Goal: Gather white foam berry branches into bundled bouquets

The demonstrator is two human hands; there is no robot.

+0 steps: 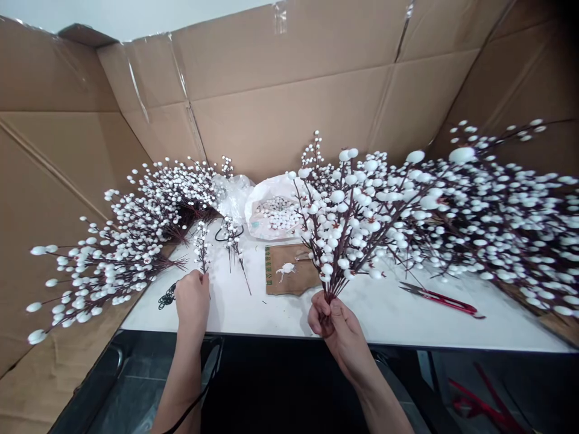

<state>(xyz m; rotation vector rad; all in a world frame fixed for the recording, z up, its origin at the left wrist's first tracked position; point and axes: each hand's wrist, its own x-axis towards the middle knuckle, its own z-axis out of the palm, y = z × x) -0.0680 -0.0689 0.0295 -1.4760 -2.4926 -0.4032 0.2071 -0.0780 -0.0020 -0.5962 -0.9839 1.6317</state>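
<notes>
My right hand (337, 322) is closed round the bare stem ends of an upright bunch of white berry branches (341, 226), which fans out above the fist. My left hand (192, 298) pinches the lower stem of a short white berry sprig (202, 246) over the left part of the white table (244, 316). Its fingertips are partly hidden behind the back of the hand. Beside that sprig lie a few loose short sprigs (235, 238) with dark stems. Small black rubber bands (167, 296) lie in a heap just left of my left hand.
Berry branches are piled at the left (131, 241) and right (506, 223). An open white plastic bag (250, 208) holds loose berries. In front lies a brown cardboard piece (289, 286) with white scraps. Red thread snips (446, 299) lie at right. Tall cardboard walls (289, 114) enclose the table.
</notes>
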